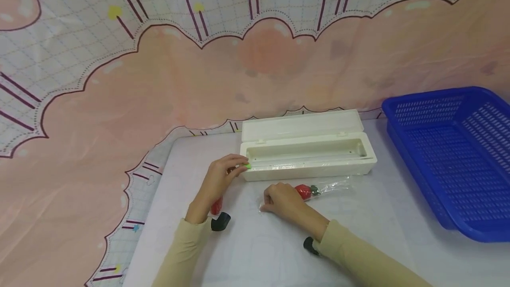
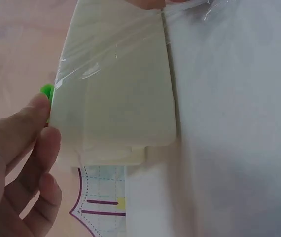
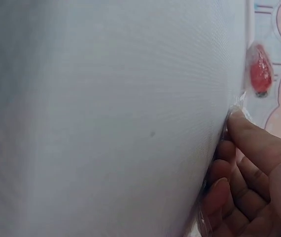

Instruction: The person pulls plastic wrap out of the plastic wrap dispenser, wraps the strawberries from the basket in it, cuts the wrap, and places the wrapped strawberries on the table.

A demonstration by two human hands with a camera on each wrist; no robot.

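A cream cling film dispenser (image 1: 307, 172) stands with its lid raised. My left hand (image 1: 225, 169) is at its left end, thumb and forefinger pinching a small green slider (image 2: 47, 91). My right hand (image 1: 284, 200) is in front of the dispenser, its thumb and fingers pinching clear cling film (image 3: 236, 106). Just right of that hand, a red fruit-like thing (image 1: 303, 191) with green leaves lies in clear film, partly hidden by the hand. Near my left wrist is a red film-wrapped piece (image 1: 216, 206), mostly covered in the head view. Film crosses the dispenser's end in the left wrist view.
A blue plastic basket (image 1: 450, 172) stands at the right of the white table (image 1: 374, 242). Behind the table hangs a pink and white patterned cloth (image 1: 191, 87). Black wrist cameras (image 1: 221, 222) sit under both wrists.
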